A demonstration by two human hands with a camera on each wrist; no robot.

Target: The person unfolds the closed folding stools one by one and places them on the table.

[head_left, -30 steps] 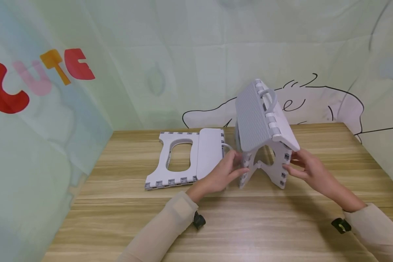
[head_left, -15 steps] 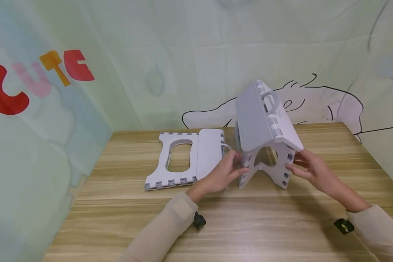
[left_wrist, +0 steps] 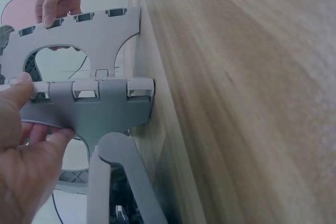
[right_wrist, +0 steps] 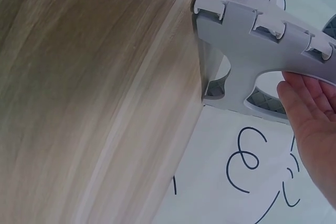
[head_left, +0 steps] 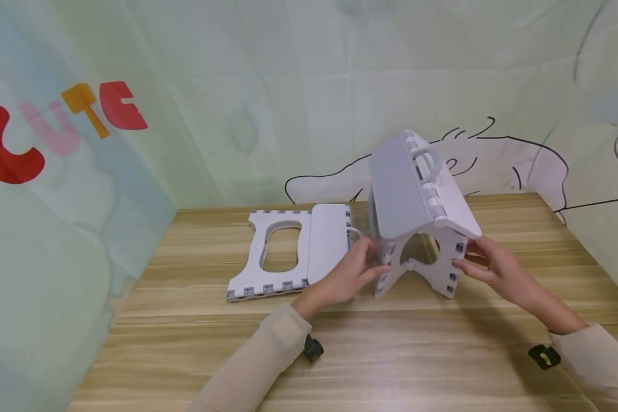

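Observation:
A white and grey folding step stool (head_left: 403, 189) stands half unfolded on the table, its top peaked like a roof with a loop handle at the ridge. My left hand (head_left: 346, 272) grips its left leg panel; in the left wrist view the thumb lies on the hinged edge of the panel (left_wrist: 86, 106) and other fingers reach behind. On the opposite side my right hand (head_left: 499, 274) holds the right leg panel (head_left: 445, 260). In the right wrist view, fingers (right_wrist: 310, 90) go into that panel's opening, and the thumb is hidden.
A second folding stool (head_left: 275, 252), folded flat, lies on the wooden table (head_left: 391, 355) just left of the standing one. Behind the table hangs a printed cloth (head_left: 319, 97) with cartoon lines and coloured letters.
The right leg panel and my right hand have moved a little to the right, so the legs stand wider and the peaked top sits slightly lower. My left hand stays in place.

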